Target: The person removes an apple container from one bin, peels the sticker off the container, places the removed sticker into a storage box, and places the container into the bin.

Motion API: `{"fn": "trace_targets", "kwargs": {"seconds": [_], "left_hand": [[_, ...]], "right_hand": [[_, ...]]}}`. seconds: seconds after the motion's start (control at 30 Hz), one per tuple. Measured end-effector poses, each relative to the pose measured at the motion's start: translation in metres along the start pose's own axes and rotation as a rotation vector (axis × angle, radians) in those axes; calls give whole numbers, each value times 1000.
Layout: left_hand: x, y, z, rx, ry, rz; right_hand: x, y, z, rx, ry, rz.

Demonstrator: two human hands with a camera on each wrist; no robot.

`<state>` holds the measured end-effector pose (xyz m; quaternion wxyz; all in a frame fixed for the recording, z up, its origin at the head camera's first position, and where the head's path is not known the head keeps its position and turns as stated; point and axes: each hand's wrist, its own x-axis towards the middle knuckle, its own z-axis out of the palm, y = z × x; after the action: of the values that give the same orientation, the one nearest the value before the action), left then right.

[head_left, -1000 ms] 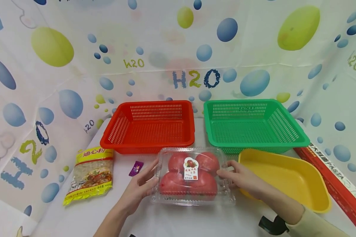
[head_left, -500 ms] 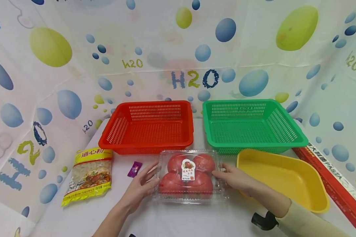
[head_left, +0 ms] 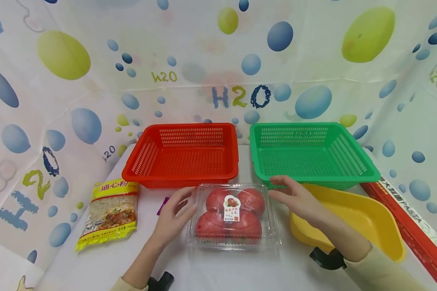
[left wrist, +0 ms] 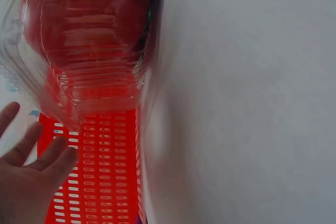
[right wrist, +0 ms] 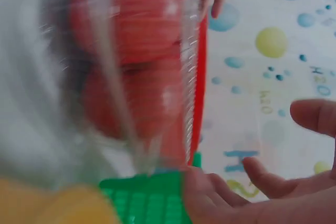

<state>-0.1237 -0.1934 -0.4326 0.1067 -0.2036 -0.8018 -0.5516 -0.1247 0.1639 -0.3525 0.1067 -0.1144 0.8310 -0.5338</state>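
Observation:
A clear plastic box of red tomatoes (head_left: 229, 218), with a white label on its lid, sits on the table in front of the two baskets. My left hand (head_left: 171, 218) hovers at the box's left side, fingers spread; the left wrist view shows a gap between those fingers (left wrist: 55, 153) and the plastic. To the right of the box my right hand (head_left: 300, 202) is raised near the green basket's front rim, thumb and fingers apart and holding nothing. A small purple wrapped packet (head_left: 162, 205) is partly hidden behind my left hand.
Behind the box stand a red basket (head_left: 182, 182) and a green basket (head_left: 317, 178). A yellow tray (head_left: 360, 218) lies at the right, beside a long red pasta box (head_left: 418, 230). On the left is a yellow bag of pasta (head_left: 111, 212).
Both hands were at the box's sides and lowered it slightly toward me onto the table. Now they have let go; the right hand has lifted up and away, and the left has drawn slightly off.

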Motion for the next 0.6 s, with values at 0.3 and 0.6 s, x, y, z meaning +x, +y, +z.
{"fn": "trace_targets", "kwargs": {"seconds": [0.3,0.6], "left_hand": [[17,-2,9,115,-41,255],[19,-9,12,108,-99,289]], "right_hand": [[33,-14,26,-43,-80,-43],[57,-18,50,-184,-262,-34]]}}
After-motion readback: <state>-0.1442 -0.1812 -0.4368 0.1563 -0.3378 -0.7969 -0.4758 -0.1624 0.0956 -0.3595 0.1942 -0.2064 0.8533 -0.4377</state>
